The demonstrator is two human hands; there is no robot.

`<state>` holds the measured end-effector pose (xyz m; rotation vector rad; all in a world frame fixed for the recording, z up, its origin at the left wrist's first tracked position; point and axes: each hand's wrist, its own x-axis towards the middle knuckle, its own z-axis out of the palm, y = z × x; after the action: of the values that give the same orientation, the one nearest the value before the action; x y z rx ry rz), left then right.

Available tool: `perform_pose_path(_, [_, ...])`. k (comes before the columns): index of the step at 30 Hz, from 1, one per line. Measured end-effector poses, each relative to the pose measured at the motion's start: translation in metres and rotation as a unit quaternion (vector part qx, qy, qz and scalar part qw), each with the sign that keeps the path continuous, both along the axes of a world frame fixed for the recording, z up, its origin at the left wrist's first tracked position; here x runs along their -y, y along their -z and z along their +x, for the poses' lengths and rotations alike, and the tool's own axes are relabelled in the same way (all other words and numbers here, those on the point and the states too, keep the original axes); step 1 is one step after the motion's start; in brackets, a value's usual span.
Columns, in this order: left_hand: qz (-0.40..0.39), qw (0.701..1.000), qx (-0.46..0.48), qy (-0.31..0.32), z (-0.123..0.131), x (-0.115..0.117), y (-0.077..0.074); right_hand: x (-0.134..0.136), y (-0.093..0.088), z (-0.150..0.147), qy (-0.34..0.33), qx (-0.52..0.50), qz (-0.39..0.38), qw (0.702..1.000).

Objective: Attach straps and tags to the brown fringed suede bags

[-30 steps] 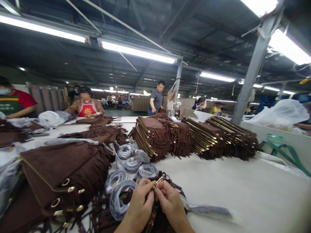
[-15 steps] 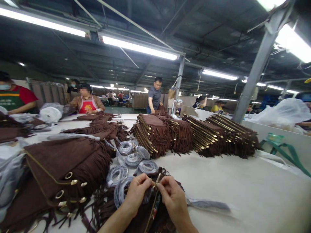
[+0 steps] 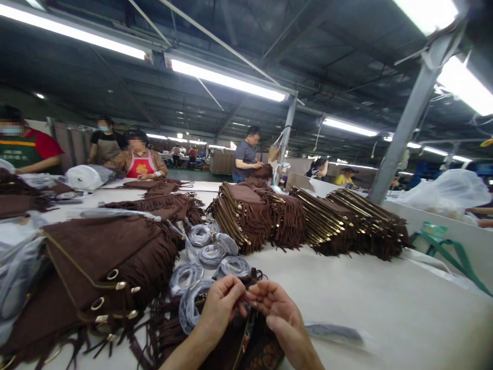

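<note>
Head view: left hand [image 3: 225, 303] and right hand [image 3: 281, 313] were close together over a fringed bag [image 3: 227, 345].
Left had thumb and fingers pinched together; could not tell whether it gripped anything. Right had fingers extended, thumb apart, tips just beside the left's. Bag lay on the table [image 3: 370, 288], beside plastic-wrapped coils [image 3: 211, 261]; stacked bags [image 3: 246, 198] stood farther back.

The big fringed bag [image 3: 100, 246] is a deep chocolate brown, edged thinly in gold. To its right I see plastic-wrapped coils [image 3: 211, 263] showing pale grey-blue, and a second brown bag [image 3: 217, 354] with a dark strip [image 3: 247, 336] flecked red and pale. Beyond it, a worker's apron [image 3: 139, 167] is red patterned in yellow, and the stacked brown bags [image 3: 252, 203] gleam gold along their edges.
</note>
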<state>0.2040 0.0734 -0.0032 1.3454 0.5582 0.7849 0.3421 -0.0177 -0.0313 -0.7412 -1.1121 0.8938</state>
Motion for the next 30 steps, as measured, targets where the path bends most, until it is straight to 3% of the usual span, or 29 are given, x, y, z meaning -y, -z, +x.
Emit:
perform_pose_path(5, [-0.029,0.999,-0.001,0.031,0.002,0.004,-0.003,-0.003,-0.001,0.003,0.135,0.115,-0.026,0.984])
perform_pose_path(11, [-0.052,0.998,0.000,0.041,0.005,0.012,-0.005,-0.003,-0.003,0.011,0.193,0.159,0.002,0.968])
perform_pose_path(15, [-0.032,0.999,-0.017,0.035,0.006,0.014,-0.004,-0.001,-0.005,0.010,0.195,0.178,-0.008,0.964])
perform_pose_path(23, [0.085,0.993,-0.081,0.000,0.006,0.020,-0.003,-0.001,-0.007,0.003,0.173,0.171,-0.078,0.967])
perform_pose_path(30, [0.102,0.991,-0.085,-0.005,0.008,0.019,0.000,-0.004,-0.004,-0.001,0.176,0.147,-0.095,0.969])
